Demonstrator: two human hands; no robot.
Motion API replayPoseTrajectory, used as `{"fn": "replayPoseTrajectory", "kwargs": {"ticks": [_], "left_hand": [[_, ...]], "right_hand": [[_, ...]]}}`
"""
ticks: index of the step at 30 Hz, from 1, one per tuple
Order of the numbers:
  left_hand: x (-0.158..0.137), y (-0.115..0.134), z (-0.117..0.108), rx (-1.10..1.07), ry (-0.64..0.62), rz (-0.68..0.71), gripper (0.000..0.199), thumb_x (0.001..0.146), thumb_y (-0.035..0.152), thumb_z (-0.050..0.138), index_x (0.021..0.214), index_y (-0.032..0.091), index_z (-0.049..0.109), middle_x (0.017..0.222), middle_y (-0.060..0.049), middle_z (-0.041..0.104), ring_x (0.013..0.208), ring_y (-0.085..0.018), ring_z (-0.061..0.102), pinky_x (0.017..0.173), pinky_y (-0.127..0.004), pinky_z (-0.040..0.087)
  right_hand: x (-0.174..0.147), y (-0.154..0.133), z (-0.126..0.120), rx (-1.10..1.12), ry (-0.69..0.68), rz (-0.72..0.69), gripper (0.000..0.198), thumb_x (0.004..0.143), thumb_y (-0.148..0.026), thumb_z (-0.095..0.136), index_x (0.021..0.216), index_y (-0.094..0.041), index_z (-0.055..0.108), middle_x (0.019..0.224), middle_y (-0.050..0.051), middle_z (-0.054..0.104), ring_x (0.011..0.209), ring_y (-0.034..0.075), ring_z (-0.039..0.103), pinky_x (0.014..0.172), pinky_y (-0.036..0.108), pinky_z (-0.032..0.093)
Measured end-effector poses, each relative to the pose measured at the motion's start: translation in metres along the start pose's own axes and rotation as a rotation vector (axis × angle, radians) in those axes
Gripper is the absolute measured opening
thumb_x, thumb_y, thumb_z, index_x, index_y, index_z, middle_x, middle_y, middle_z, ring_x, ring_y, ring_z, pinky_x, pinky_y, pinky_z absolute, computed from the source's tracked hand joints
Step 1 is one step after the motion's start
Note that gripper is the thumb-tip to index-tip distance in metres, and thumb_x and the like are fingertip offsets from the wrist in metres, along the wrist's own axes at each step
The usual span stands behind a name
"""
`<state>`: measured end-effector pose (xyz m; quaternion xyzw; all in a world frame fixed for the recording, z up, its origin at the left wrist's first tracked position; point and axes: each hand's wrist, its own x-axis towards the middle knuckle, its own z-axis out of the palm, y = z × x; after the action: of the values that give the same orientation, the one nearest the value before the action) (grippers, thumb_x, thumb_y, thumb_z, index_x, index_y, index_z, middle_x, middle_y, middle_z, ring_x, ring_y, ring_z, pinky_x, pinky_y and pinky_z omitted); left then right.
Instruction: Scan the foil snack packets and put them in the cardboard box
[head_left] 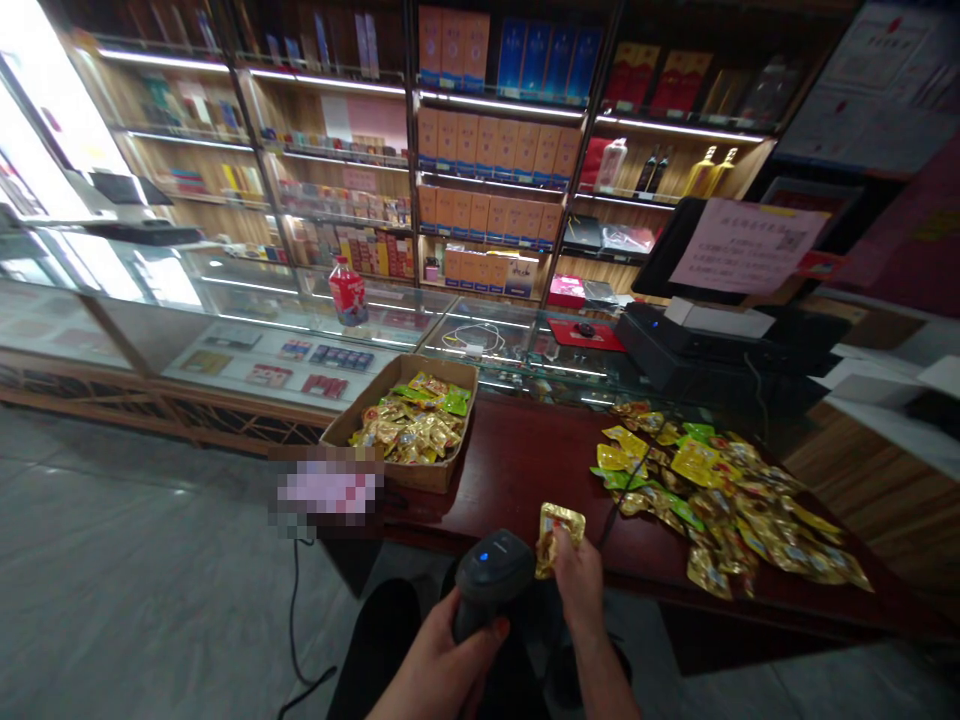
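My left hand (pixel 454 655) is wrapped round the grip of a dark barcode scanner (pixel 496 568), which shows a small blue light on top. Close to the scanner's head, my right hand (pixel 577 575) pinches a gold foil snack packet (pixel 559 520) at the table's front edge. To the right, a loose heap of gold, yellow and green snack packets (pixel 720 480) lies on the dark red table (pixel 517 460). An open cardboard box (pixel 457 465) on the left side of the table holds more packets of the same kind.
Behind the table runs a glass display counter (pixel 405 310) with a red bottle (pixel 347 292) on it. A monitor (pixel 675 250) with a paper sheet stands at the back right. A black cable (pixel 296 610) lies on the floor. Boxed goods fill the shelves (pixel 495 140).
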<state>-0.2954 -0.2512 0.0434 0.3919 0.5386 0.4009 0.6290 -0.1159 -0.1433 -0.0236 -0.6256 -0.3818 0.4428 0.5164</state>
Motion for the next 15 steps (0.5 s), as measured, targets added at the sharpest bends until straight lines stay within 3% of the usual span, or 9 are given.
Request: {"fn": "replayPoseTrajectory", "kwargs": {"ticks": [9, 15], "left_hand": [[-0.004, -0.001, 0.0, 0.003, 0.034, 0.024, 0.042, 0.077, 0.053, 0.07, 0.095, 0.017, 0.059, 0.051, 0.01, 0.045, 0.035, -0.005, 0.035, 0.034, -0.017, 0.027], [-0.004, 0.001, 0.002, 0.007, 0.027, 0.035, 0.044, 0.075, 0.058, 0.072, 0.087, 0.017, 0.058, 0.05, 0.009, 0.045, 0.034, -0.005, 0.034, 0.033, -0.017, 0.027]], "right_hand": [[0.001, 0.009, 0.002, -0.095, 0.02, -0.071, 0.051, 0.081, -0.064, 0.051, 0.07, -0.018, 0.07, 0.064, 0.009, 0.074, 0.063, 0.025, 0.069, 0.058, 0.03, 0.05], [0.002, 0.015, -0.001, -0.131, 0.091, -0.152, 0.055, 0.084, -0.07, 0.043, 0.06, -0.023, 0.057, 0.054, 0.001, 0.062, 0.055, 0.018, 0.057, 0.057, 0.028, 0.044]]}}
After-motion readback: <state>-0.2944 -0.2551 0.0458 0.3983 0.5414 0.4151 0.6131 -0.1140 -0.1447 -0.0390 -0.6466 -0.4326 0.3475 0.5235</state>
